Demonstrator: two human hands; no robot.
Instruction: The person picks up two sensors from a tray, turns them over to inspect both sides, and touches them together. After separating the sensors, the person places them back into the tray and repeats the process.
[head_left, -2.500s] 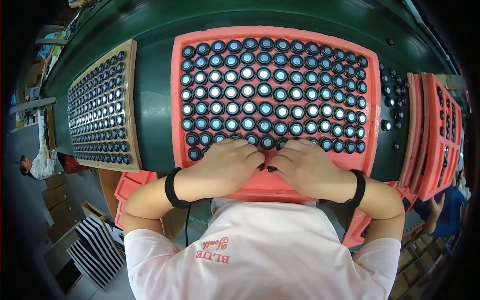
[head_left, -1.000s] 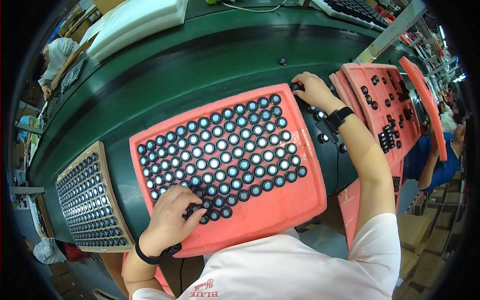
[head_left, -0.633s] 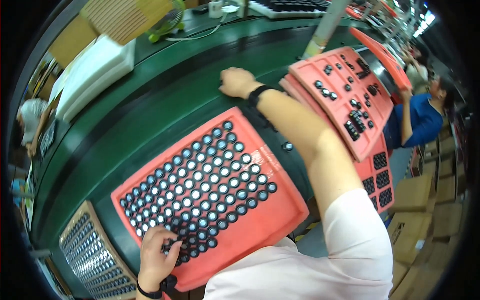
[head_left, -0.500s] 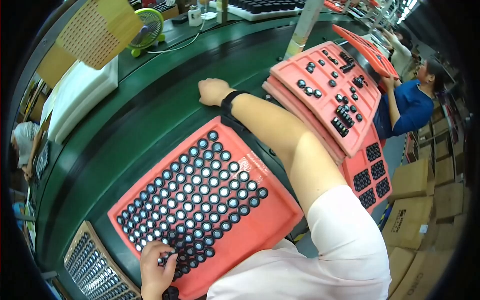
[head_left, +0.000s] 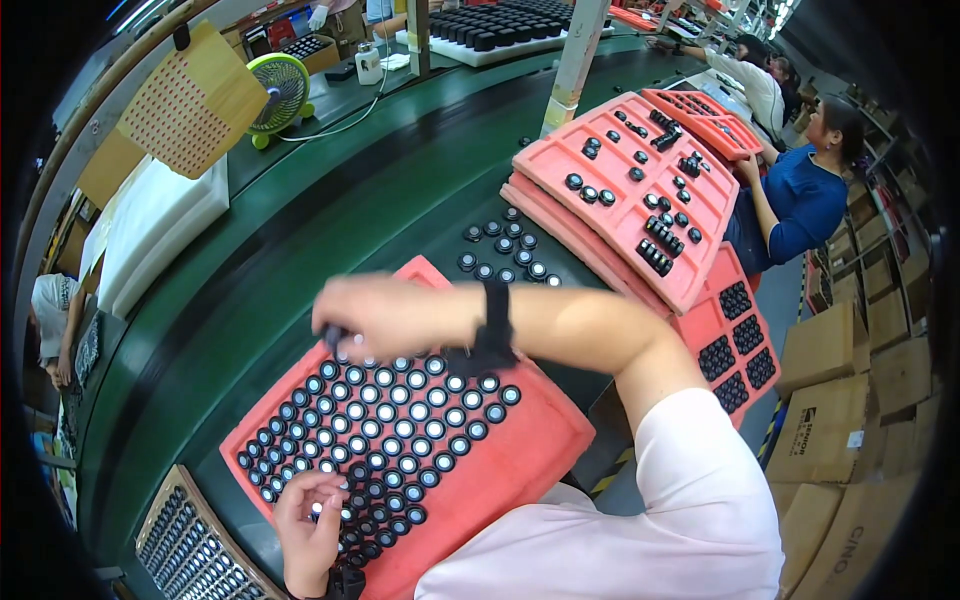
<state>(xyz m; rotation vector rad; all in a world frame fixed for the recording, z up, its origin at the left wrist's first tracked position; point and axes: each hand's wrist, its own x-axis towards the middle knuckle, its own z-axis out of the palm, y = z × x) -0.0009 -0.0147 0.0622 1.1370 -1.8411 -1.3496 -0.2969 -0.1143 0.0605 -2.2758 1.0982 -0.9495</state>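
Note:
A pink tray (head_left: 530, 445) lies before me, bearing slanted rows of small round black parts (head_left: 403, 429) with pale, shiny centres. Over its far left side, my right hand (head_left: 385, 315) is closed, blurred by motion, with a round black part (head_left: 335, 336) under its fingertips. My left hand (head_left: 310, 525) rests at the tray's near left edge, fingers curled toward the thumb around a small round part (head_left: 317, 511). Several loose round black parts (head_left: 505, 243) lie on the green surface beyond my right forearm, which hides some of the tray's far rows.
Stacked pink trays (head_left: 600, 190) with scattered black parts stand at right, near a person in blue (head_left: 805, 200) holding another tray. A brown tray (head_left: 195, 545) of parts lies at lower left. A green fan (head_left: 278, 95), white foam sheets (head_left: 165, 235) and a post (head_left: 575, 70) border the green belt (head_left: 300, 255).
My right hand has come back from over the green belt to above the tray, uncovering the loose parts. My left hand stays near the same corner, its fingers slightly looser. The neighbouring person's tray is lower.

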